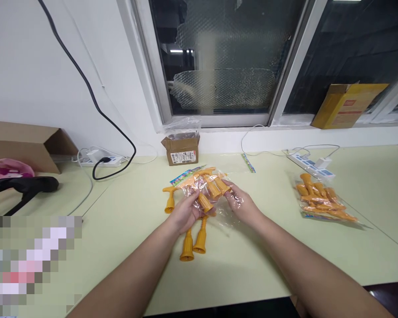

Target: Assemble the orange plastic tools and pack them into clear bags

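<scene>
Both hands hold a clear plastic bag [223, 205] with several orange plastic pieces inside and a colourful header strip at its upper left. My left hand [185, 214] is closed on the bag's left side, beside an orange bell-ended piece [205, 203]. On the right side of the bag, my right hand [240, 203] grips the plastic near another orange piece [222, 185]. Two loose orange pieces [187, 247] [200, 238] lie on the table just below the bag. Another loose orange piece [169, 201] lies to the left of it.
A filled bag of orange pieces [321, 198] lies on the pale green table [318, 260] at right. Behind my hands stands a small cardboard box [183, 150]. Power strips [111, 161] [310, 165] with cables sit near the wall. A flat clear bag [248, 162] lies behind.
</scene>
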A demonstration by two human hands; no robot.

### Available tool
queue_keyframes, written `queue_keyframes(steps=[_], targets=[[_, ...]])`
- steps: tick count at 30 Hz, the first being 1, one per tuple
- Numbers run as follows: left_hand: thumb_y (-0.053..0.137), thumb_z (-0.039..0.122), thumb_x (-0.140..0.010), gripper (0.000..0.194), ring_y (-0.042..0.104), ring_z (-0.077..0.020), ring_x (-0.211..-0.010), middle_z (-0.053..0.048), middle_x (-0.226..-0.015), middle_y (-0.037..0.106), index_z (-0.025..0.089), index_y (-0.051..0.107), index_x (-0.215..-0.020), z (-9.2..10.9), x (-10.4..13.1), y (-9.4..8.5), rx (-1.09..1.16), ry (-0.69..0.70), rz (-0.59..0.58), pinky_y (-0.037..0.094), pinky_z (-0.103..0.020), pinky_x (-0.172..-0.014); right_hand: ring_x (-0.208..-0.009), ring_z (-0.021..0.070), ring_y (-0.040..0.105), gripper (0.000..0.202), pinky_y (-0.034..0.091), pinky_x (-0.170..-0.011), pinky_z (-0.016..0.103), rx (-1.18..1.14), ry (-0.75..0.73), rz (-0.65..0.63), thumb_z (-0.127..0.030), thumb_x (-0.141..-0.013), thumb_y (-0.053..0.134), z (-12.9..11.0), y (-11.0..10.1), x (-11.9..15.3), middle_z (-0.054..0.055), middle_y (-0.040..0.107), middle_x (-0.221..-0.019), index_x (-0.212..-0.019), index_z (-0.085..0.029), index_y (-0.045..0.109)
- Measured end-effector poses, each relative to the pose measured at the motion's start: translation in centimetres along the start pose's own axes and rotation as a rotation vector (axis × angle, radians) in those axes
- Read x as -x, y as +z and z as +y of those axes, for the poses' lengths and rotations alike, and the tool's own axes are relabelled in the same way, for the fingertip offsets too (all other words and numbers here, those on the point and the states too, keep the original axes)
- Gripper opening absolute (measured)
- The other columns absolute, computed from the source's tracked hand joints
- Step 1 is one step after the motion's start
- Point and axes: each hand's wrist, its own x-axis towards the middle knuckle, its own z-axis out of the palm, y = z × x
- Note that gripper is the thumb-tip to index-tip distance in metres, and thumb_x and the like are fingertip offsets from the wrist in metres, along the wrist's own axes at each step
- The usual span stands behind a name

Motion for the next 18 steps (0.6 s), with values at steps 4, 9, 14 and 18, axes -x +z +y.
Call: queue_keyframes(steps=[4,9,14,18], targets=[[0.062,0.028,-0.098,0.035,0.076,-0.0337,-0.104,-0.017,-0.121,0.075,0.018,0.062,-0.132,-0.12,-0.24,-0.47,-0.009,-0.002,-0.014,0.061,-0.057,-0.091,-0.048,0.0155,0.055,0.058,0.045,-0.045,0.028,-0.229,0.244,-0.030,-0.060,-0.096,0.052,-0.30,0.39,0.06,-0.002,0.063,-0.069,-0.142,-0.025,0.049],[0.060,0.030,-0.099,0.034,0.076,-0.0325,-0.105,-0.017,-0.124,0.074,0.017,0.064,-0.130,0.07,-0.16,-0.60,-0.003,-0.006,-0.040,0.062,-0.053,-0.091,-0.037,0.0117,0.045,0.038,0.033,-0.032,0.023,-0.287,0.366,0.001,-0.060,-0.093,0.056,-0.19,0.66,0.00,-0.007,0.052,-0.055,-0.100,-0.023,0.055],[0.057,0.031,-0.100,0.037,0.076,-0.0311,-0.104,-0.017,-0.124,0.074,0.017,0.063,-0.135,0.34,-0.02,-0.50,-0.008,-0.007,-0.059,0.063,-0.048,-0.087,-0.033,0.0100,0.042,0.047,0.028,-0.029,0.022,-0.421,0.501,-0.069,-0.066,-0.091,0.056,-0.30,0.46,-0.17,-0.005,0.049,-0.048,-0.073,-0.023,0.049],[0.056,0.033,-0.101,0.036,0.076,-0.0301,-0.100,-0.016,-0.120,0.075,0.017,0.063,-0.133,0.52,-0.16,-0.73,0.018,-0.013,-0.071,0.063,-0.042,-0.078,-0.036,0.0076,0.043,0.044,0.030,-0.032,0.019,-0.652,0.577,-0.052,-0.063,-0.087,0.064,-0.98,0.35,-0.37,-0.006,0.051,-0.052,-0.084,-0.019,0.059]])
